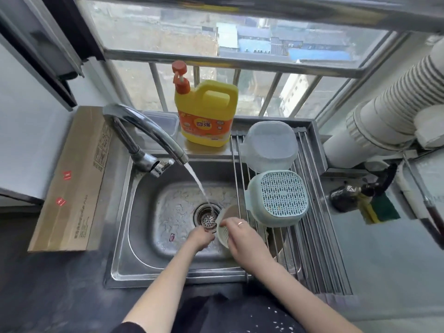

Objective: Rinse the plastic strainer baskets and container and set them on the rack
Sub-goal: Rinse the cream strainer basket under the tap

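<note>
Rinsing stage: white strainer [224,230] held in the sink [141,227] by the drain, running water falling just at its rim.

We find the right hand [242,239] grasping its rim; the left hand [201,237] curls at its near side, grasp uncertain; we judge it should be turned under the tap [153,133] so every hole is flushed; the rack [312,236] already bears a clear container [270,145] and green strainer [280,198] (both upturned), leaving only its near bars free; soap bottle [207,114] stands behind.

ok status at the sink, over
Both hands, left and right, hold white strainer basket under running water. Green strainer basket and clear container upturned on rack. Nothing in the way.
</note>
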`<state>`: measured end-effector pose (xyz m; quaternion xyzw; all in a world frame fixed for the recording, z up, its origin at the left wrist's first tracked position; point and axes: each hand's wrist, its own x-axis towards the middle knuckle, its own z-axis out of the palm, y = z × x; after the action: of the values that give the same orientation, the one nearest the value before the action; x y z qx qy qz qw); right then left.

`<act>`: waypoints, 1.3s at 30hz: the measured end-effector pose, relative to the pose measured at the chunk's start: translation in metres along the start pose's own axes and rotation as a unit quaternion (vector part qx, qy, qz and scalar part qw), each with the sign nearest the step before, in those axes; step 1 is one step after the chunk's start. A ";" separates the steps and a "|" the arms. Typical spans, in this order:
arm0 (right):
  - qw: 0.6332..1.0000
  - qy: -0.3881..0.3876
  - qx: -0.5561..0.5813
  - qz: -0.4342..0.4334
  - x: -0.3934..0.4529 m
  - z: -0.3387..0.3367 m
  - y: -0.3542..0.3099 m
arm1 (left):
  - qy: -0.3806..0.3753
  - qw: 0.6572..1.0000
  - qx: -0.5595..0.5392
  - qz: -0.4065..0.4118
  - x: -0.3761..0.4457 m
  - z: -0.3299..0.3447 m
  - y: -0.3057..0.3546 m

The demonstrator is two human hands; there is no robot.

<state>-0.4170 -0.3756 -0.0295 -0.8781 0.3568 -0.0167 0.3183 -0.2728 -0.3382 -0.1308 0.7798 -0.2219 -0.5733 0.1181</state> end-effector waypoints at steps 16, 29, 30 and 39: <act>0.978 -0.092 -0.164 0.093 0.031 0.054 -0.001 | -0.042 0.998 -0.013 0.050 0.091 0.028 -0.004; 0.971 -0.044 0.039 0.230 0.034 0.049 -0.023 | -0.001 0.969 -0.246 0.030 0.023 -0.047 0.003; 0.967 -0.019 0.075 0.243 0.033 0.047 -0.027 | 0.012 0.960 -0.276 0.036 0.014 -0.055 -0.001; 0.937 0.164 0.217 0.219 0.035 0.012 -0.064 | 0.068 0.930 -0.334 0.138 -0.094 -0.105 -0.009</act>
<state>-0.3485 -0.3571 -0.0093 -0.6729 0.5754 -0.1678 0.4336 -0.1945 -0.2923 -0.0227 0.6940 -0.1145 -0.5383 0.4643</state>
